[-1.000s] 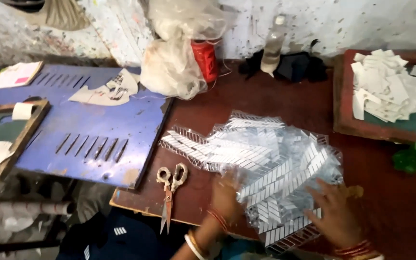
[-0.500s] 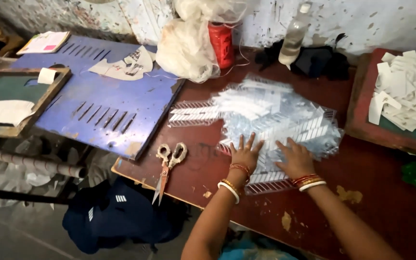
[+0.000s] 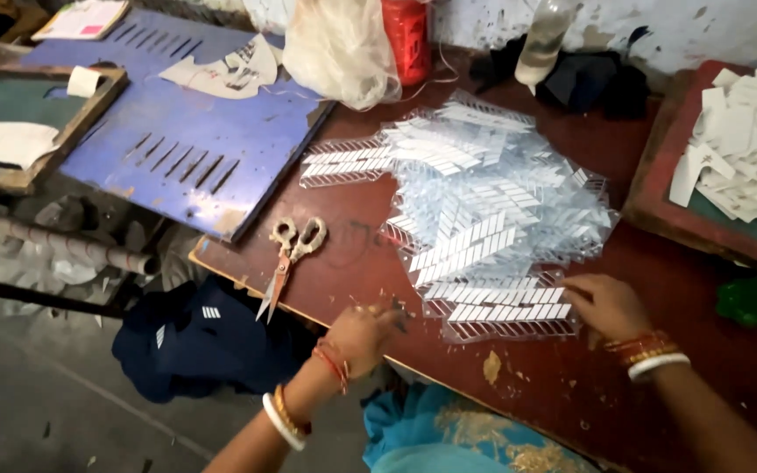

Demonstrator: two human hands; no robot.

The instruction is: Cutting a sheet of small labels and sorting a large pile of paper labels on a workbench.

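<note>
Head view shows the left hand (image 3: 363,335) at the near edge of the table (image 3: 378,254), fingers pinched narrow on something small and dark; what it is cannot be told. The right hand (image 3: 604,304) lies flat with fingers spread on the near right corner of the sheets (image 3: 492,210), a loose pile of clear plastic printed with rows of white strips, pressing rather than gripping. The pile sits mid-table, touching the right hand and just beside the left. The scissors (image 3: 289,258) lie closed, left of the pile and apart from both hands.

The sheets look slick and stacked askew, so a pull on 1 could likely drag its neighbours off the near edge. The left hand's small piece might drop to the floor, since it is held right at the rim.
</note>
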